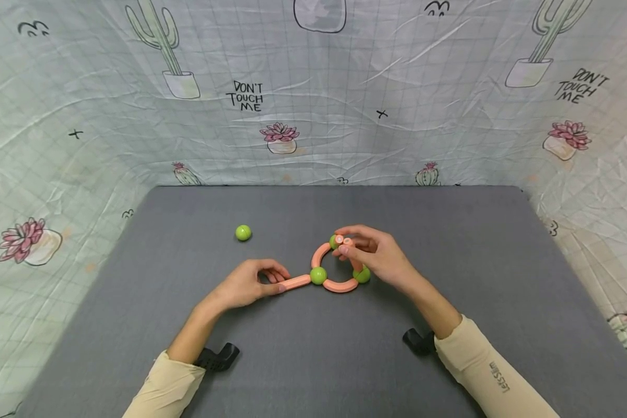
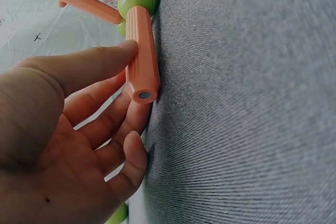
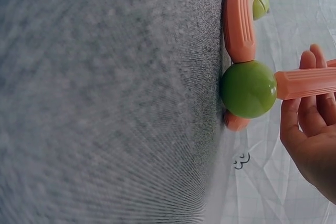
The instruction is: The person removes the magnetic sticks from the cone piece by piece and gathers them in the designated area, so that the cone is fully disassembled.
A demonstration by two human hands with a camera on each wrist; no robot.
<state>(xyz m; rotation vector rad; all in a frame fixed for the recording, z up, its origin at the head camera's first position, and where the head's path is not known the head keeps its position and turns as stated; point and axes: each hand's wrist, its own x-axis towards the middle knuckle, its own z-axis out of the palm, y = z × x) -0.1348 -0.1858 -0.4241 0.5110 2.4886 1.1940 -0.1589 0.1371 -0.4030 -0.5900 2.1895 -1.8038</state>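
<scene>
Three green balls and curved orange magnetic pieces form a ring on the grey table; the front curved piece (image 1: 341, 287) joins the left ball (image 1: 319, 275) to the right ball (image 1: 362, 274). My left hand (image 1: 248, 284) pinches a straight orange magnetic rod (image 2: 142, 59), which lies low against the table and touches the left ball. Above the ring's right side, my right hand (image 1: 378, 255) holds an upright orange magnetic rod (image 3: 307, 82) rising from a green ball (image 3: 249, 88). Two rod ends show at its fingertips in the head view; fingers partly hide the rods and the back ball.
A loose green ball (image 1: 242, 233) rests on the grey table (image 1: 303, 360), behind the left hand. Black wrist mounts (image 1: 219, 357) show by the cuffs. A printed cloth curtain (image 1: 345, 145) hangs along the table's back and sides.
</scene>
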